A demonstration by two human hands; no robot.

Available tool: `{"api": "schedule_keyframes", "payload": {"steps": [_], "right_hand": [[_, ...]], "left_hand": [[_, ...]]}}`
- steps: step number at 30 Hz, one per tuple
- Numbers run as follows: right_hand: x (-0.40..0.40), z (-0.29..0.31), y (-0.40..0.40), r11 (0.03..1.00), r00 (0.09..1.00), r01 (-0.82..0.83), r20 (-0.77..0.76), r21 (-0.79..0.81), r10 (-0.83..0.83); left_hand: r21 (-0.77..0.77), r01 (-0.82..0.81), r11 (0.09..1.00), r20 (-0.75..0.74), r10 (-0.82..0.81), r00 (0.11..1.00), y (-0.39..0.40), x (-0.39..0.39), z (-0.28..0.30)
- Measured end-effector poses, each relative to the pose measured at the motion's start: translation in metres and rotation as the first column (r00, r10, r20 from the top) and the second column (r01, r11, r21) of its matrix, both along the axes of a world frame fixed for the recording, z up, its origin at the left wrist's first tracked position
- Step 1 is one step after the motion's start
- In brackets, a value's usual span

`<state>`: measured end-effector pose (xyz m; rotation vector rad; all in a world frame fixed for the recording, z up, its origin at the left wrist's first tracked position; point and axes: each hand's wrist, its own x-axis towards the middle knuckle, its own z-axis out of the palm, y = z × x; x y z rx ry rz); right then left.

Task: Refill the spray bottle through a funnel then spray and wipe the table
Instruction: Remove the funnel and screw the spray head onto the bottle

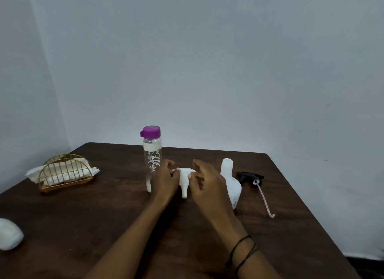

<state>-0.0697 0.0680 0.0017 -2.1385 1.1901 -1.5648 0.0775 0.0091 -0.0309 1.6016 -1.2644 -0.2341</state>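
Note:
A small white funnel (184, 180) is between my two hands at the middle of the dark wooden table (104, 216), spout pointing toward me. My left hand (165, 180) pinches its rim from the left and my right hand (207, 185) touches its rim from the right. Behind my left hand stands a clear water bottle (151, 154) with a purple cap, holding clear liquid. The white spray bottle (229, 175), its neck uncapped, stands just right of my right hand. Its black trigger head (250, 177) with a long dip tube lies on the table further right.
A gold wire napkin holder (65, 171) with white tissues sits at the far left of the table. A white rounded object (9, 234) lies at the left edge. The table's right edge runs diagonally past the trigger head. A plain wall stands behind.

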Motion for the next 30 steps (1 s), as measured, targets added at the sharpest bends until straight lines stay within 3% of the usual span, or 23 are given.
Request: {"api": "schedule_keyframes", "payload": {"steps": [3, 5, 7, 10, 12, 14, 17, 20, 24, 30], "right_hand": [[-0.014, 0.02, 0.003, 0.954, 0.989, 0.088, 0.142, -0.287, -0.049], [-0.03, 0.032, 0.003, 0.901, 0.967, 0.197, 0.23, -0.387, -0.113], [-0.048, 0.042, -0.002, 0.89, 0.916, 0.309, 0.355, -0.334, -0.184], [-0.077, 0.044, -0.024, 0.908, 0.834, 0.414, 0.43, -0.07, -0.347], [-0.098, 0.036, -0.045, 0.877, 0.822, 0.47, 0.31, 0.102, -0.477], [-0.113, 0.023, -0.062, 0.824, 0.83, 0.529, 0.079, 0.203, -0.552], [-0.119, -0.002, -0.074, 0.747, 0.802, 0.593, -0.306, 0.302, -0.513], [-0.114, -0.019, -0.079, 0.671, 0.754, 0.631, -0.51, 0.39, -0.413], [-0.11, -0.033, -0.086, 0.631, 0.715, 0.653, -0.617, 0.419, -0.33], [-0.113, -0.04, -0.088, 0.686, 0.737, 0.634, -0.546, 0.356, -0.398]], "left_hand": [[-0.064, 0.002, 0.998, 0.027, 0.0, 1.0, 0.003, -0.003, 0.005], [-0.143, 0.012, 0.99, 0.05, -0.005, 0.999, 0.008, -0.011, 0.011], [-0.222, 0.068, 0.973, 0.055, -0.057, 0.997, 0.014, -0.02, 0.016], [-0.259, 0.202, 0.944, 0.079, -0.188, 0.979, 0.017, -0.036, 0.016], [-0.246, 0.292, 0.924, 0.124, -0.269, 0.955, 0.017, -0.047, 0.012], [-0.228, 0.368, 0.901, 0.179, -0.332, 0.926, 0.017, -0.057, 0.008], [-0.176, 0.446, 0.878, 0.222, -0.406, 0.887, 0.016, -0.067, 0.005], [-0.109, 0.5, 0.859, 0.248, -0.464, 0.85, 0.015, -0.073, 0.0], [-0.007, 0.528, 0.849, 0.269, -0.507, 0.819, 0.015, -0.076, -0.008], [0.047, 0.5, 0.865, 0.302, -0.49, 0.818, 0.017, -0.079, -0.011]]}}
